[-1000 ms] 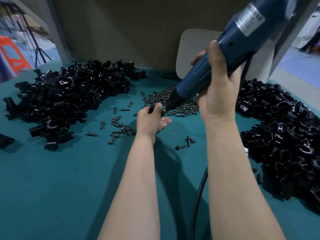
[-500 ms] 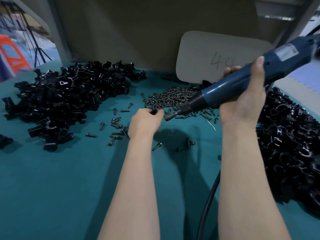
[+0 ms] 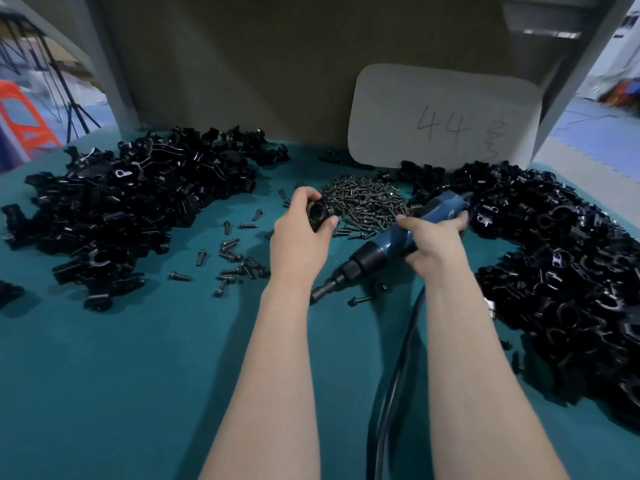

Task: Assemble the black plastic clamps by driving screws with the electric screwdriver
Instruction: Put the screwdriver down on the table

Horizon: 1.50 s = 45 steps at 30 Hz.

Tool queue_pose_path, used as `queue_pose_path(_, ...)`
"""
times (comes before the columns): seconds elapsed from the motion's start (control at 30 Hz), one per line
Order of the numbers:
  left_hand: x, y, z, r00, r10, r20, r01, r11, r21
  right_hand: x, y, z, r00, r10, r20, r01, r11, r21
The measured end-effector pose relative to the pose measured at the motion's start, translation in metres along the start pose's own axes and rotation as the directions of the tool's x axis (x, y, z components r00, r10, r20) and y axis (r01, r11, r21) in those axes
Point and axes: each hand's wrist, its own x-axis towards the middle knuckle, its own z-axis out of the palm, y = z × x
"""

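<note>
Handwritten "44" on pale card (image 3: 445, 116) (scribble beside it unreadable)

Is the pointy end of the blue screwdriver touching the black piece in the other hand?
No, the electric screwdriver points down at the table, apart from the black clamp in the left hand.

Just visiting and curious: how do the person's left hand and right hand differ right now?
The left hand grips a small black clamp; the right hand grips the blue electric screwdriver. The left hand is beside the screw pile; the right hand is nearer the right-hand clamp heap. Both curl round something.
</note>
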Motion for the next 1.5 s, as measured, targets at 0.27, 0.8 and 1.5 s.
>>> queue_pose_path(0.27,0.0,-0.005,0.009,1.0,0.007,0.016,-0.006,1.0,-0.023,0.005,0.015,0.004,0.989,-0.14,0.05,0.139,0.745,-0.653)
queue_pose_path(0.8,-0.04,0.074,0.075,0.897,0.302,0.324,-0.325,0.946,0.016,-0.052,-0.035,-0.061,0.898,-0.441,0.02,0.285,0.545,-0.789)
queue_pose_path(1.5,-0.088,0.101,0.149,0.727,0.279,0.627,-0.368,0.93,0.013,-0.06,-0.045,-0.153,0.874,-0.409,-0.262,-0.031,0.492,-0.87)
